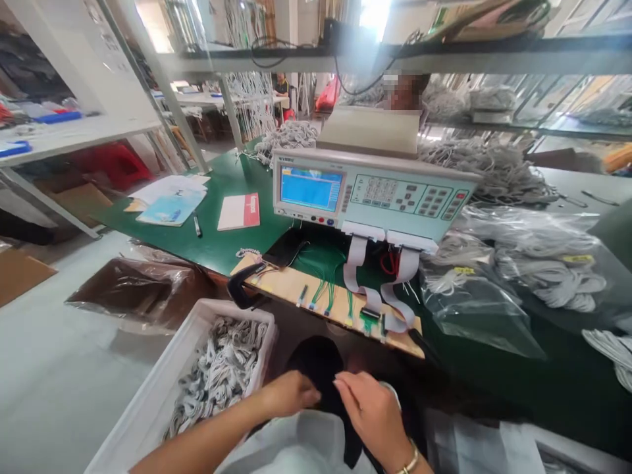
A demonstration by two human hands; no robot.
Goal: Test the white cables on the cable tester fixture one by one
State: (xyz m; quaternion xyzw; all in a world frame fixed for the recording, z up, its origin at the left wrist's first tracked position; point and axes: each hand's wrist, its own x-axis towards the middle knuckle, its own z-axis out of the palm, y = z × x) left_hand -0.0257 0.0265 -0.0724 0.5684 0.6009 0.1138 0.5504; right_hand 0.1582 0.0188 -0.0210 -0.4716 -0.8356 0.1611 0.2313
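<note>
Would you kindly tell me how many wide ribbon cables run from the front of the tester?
2: the left ribbon cable and the right ribbon cable, both running from the tester to the wooden board.

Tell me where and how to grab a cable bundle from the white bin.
Best from above, probably with the left hand, the nearer one, closing around the middle of a top cable bundle: the white bin's walls block the sides, and the bundles lie folded and overlapping, so pulling one strand could tangle it.

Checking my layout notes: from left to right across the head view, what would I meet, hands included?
Blue booklet → notebook → left hand → right hand → bagged cords → cord bundle at the right edge.
</note>
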